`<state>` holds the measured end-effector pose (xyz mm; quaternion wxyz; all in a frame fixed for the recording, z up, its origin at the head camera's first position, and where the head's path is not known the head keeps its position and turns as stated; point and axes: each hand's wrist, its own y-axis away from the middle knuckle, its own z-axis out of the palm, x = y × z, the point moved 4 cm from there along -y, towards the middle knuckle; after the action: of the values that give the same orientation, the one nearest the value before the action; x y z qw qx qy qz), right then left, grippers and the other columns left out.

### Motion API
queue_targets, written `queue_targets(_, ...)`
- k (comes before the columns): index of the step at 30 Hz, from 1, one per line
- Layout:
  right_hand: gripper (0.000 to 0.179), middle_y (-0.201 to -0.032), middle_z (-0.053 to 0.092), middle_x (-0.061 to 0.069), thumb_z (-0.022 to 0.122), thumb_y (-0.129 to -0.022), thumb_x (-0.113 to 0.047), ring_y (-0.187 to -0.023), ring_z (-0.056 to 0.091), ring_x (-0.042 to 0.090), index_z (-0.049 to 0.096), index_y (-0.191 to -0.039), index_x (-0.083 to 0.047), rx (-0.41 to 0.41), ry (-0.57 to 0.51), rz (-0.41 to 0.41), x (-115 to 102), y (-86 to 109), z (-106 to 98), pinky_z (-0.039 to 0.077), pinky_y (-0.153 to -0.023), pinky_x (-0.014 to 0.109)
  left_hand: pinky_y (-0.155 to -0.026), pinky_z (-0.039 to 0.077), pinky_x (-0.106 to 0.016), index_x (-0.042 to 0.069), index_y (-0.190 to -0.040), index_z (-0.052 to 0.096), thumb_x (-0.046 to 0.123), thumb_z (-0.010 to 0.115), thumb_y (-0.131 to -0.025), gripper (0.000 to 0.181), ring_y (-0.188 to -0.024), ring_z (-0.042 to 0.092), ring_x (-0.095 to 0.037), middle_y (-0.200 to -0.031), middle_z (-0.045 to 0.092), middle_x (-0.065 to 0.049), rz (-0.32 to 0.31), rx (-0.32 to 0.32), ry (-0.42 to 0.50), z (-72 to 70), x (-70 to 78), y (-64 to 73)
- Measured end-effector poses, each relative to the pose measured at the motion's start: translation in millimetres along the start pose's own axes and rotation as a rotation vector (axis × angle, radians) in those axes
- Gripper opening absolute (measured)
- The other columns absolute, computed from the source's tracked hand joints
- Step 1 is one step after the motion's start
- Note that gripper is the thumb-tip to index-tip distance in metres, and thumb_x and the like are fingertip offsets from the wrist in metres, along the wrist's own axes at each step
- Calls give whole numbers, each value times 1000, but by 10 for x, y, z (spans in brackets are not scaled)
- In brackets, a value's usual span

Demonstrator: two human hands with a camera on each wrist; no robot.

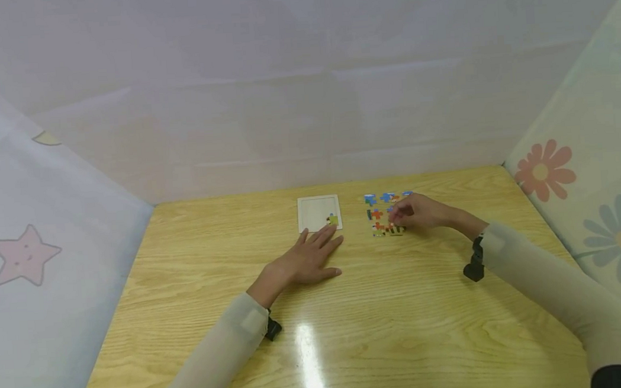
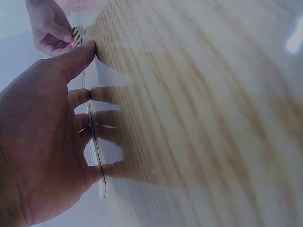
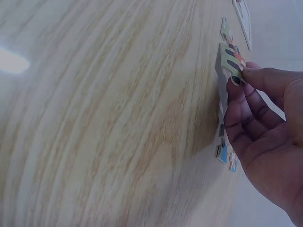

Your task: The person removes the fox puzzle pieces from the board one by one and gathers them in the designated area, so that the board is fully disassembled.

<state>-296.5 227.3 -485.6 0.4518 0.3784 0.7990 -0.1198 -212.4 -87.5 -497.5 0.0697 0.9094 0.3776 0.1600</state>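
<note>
A white puzzle tray (image 1: 314,211) lies toward the back of the table, with a green jigsaw piece (image 1: 333,218) in its near right corner. My left hand (image 1: 306,262) is spread at the tray's near edge, its fingers extended and fingertips touching there. To the right, my right hand (image 1: 417,211) is over a group of loose jigsaw pieces (image 1: 377,213). Between thumb and fingers it pinches a green jigsaw piece with black stripes and some orange (image 3: 231,61), lifted at an angle in the right wrist view. The hand hides some of the loose pieces.
The wooden table (image 1: 383,332) has a bright light reflection near its front. A pale cloth wall (image 1: 262,102) stands behind it, with a star-printed cloth (image 1: 26,256) at left and a flower-printed cloth (image 1: 599,200) at right.
</note>
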Motion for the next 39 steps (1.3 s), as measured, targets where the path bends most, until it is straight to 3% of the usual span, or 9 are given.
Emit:
queue_targets(10,13,-104,74,14,66,-103,2,-92,70,29,77,-111,0,27,60,-9,38,35,-1,58,-76,31,-129,10,-64,17,-172,18,59,49,-109,82,-165,6,-29,-179,3,-12,6,2,1,-8,3,13)
queue_targets(21,14,-102,75,5,68,-102,1,-92,71,19,78,-108,-5,53,139,15,65,22,5,60,-82,32,-130,9,-63,18,-172,18,59,49,-108,82,-165,5,-29,-179,2,-11,-2,-4,6,13,-3,10)
queue_targets(31,11,-100,77,9,71,-99,1,-89,72,24,78,-107,-2,98,154,-23,-31,49,-41,59,-77,35,-130,10,-64,16,-172,18,58,50,-109,82,-165,4,-29,-179,3,-11,5,-1,7,2,6,27)
queue_targets(39,11,-98,78,13,72,-99,2,-88,74,27,77,-108,2,118,210,-57,-178,-41,-54,61,-78,33,-131,7,-62,18,-172,18,58,50,-109,81,-165,4,-27,-179,1,-9,-12,-11,31,2,9,33)
